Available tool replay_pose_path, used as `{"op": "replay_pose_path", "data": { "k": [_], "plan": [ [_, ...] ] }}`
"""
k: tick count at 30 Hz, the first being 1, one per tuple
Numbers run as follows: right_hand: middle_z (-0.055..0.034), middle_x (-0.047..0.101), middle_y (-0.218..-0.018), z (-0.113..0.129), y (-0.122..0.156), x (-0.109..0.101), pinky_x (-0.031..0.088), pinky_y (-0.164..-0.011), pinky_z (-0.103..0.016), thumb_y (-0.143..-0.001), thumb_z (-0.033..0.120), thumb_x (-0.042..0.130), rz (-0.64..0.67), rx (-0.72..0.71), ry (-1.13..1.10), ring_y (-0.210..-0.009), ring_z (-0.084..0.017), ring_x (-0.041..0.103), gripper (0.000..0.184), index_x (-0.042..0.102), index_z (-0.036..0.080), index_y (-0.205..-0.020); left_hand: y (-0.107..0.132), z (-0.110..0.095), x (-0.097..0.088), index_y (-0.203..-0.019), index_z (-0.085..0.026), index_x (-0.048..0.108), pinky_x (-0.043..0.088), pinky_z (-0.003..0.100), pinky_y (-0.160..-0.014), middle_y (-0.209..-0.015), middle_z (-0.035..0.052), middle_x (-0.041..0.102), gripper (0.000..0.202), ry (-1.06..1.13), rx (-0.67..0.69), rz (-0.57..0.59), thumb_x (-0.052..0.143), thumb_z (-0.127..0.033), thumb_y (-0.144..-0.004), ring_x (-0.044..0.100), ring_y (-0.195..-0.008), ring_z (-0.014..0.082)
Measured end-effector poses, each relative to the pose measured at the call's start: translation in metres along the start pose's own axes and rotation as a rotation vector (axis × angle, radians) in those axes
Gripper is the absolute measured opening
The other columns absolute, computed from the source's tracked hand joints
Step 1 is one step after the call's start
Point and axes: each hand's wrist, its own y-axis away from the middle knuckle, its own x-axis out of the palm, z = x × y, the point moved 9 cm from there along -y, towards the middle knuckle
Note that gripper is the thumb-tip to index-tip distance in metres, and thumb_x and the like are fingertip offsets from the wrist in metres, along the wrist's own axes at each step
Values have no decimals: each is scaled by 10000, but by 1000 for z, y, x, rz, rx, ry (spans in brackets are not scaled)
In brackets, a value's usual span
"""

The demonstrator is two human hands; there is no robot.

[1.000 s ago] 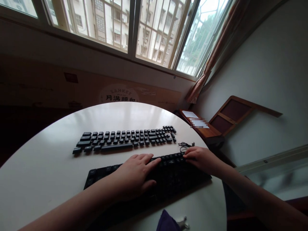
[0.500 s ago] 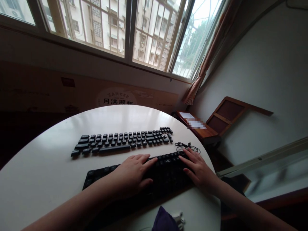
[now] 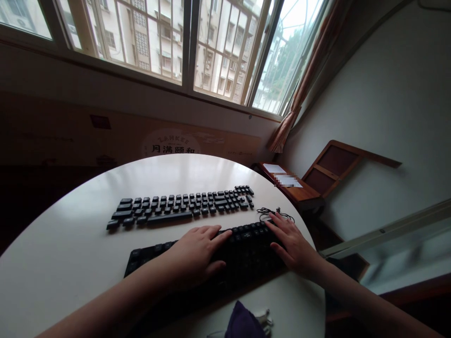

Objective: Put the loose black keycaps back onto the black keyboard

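A black keyboard (image 3: 246,267) lies at a slant near the front of the white round table. Keys show along its far edge, while most of its middle is a dark area without visible keycaps. My left hand (image 3: 200,251) rests across it, fingers outstretched over the far row of keys. On the keyboard's right end lies my right hand (image 3: 291,244), fingers spread, tips near the coiled black cable (image 3: 278,214). Behind the keyboard, loose black keycaps (image 3: 186,206) are laid out in rows, a long space bar (image 3: 169,217) among them.
The white table (image 3: 63,239) has a curved edge. At its near side lie a purple cloth-like item (image 3: 244,321) and a small metallic object (image 3: 264,321). Beyond the right edge stands a wooden chair (image 3: 310,192) with papers (image 3: 287,180) on its seat. A barred window (image 3: 225,51) is behind.
The table and everything on it appear shifted very slightly to the right, as the view moves. Both hands stay on the keyboard in nearly the same pose.
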Motion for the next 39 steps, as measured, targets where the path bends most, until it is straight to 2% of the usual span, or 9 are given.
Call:
{"op": "replay_pose_path", "data": {
  "k": [4,8,12,16,20,22,25,30,39],
  "plan": [
    [-141,282,-1595,14,5,-4,263,-1151,-646,-1099,427,322,-79,-58,-30,-1469,-364,227,506,426,171,-1523,0,-1,1,-1556,-254,374,372,506,-1132,-1532,155,465,708,-20,4,8,564,-484,-914,469,-1373,355],
    [-174,371,-1530,33,6,-16,263,-1163,-613,-1107,419,308,-144,-97,-102,-1417,-344,330,542,277,156,-1581,0,-2,-1,-1551,-257,380,370,505,-1133,-1537,152,460,705,-14,7,7,571,-482,-911,466,-1374,357],
    [-161,454,-1435,54,-1,-31,248,-1180,-588,-1100,444,313,-208,-126,-132,-1343,-338,415,525,345,175,-1549,1,-2,-2,-1546,-264,387,367,507,-1134,-1540,143,459,698,4,-2,8,576,-475,-907,461,-1379,360],
    [-170,479,-1389,58,-6,-33,247,-1179,-587,-1088,436,325,-297,-59,-128,-1299,-343,451,504,413,159,-1500,1,-1,-1,-1550,-263,381,355,517,-1141,-1558,146,435,705,8,-8,22,576,-475,-906,442,-1395,364],
    [-142,561,-1293,53,-10,-20,269,-1160,-584,-1085,423,331,-235,-7,-156,-1218,-330,515,435,562,175,-1359,1,0,-2,-1545,-278,390,352,524,-1146,-1560,132,437,705,30,-16,25,586,-479,-899,436,-1401,368],
    [-133,580,-1275,52,-11,-15,282,-1151,-569,-1093,432,304,-193,-5,-194,-1198,-315,530,450,548,180,-1375,1,0,-2,-1547,-279,388,350,518,-1150,-1562,131,435,709,29,-22,29,591,-473,-896,432,-1405,365],
    [-143,538,-1354,44,-10,-20,242,-1164,-583,-1102,444,260,-227,51,-226,-1260,-317,492,496,461,168,-1461,0,2,0,-1550,-284,380,354,516,-1148,-1562,128,436,709,12,-23,38,586,-475,-899,439,-1401,359],
    [-105,437,-1493,33,-6,-16,222,-1152,-645,-1101,469,279,-199,122,-176,-1401,-351,349,471,619,232,-1325,0,4,1,-1558,-300,360,354,503,-1155,-1569,110,430,706,-19,-11,25,571,-480,-909,443,-1402,342],
    [-105,337,-1576,36,-3,-10,215,-1154,-677,-1095,458,314,-164,93,-123,-1465,-358,241,494,531,201,-1457,0,-1,-6,-1560,-273,353,356,473,-1164,-1576,109,421,707,-27,-15,57,549,-498,-920,440,-1408,330]
  ]
}}
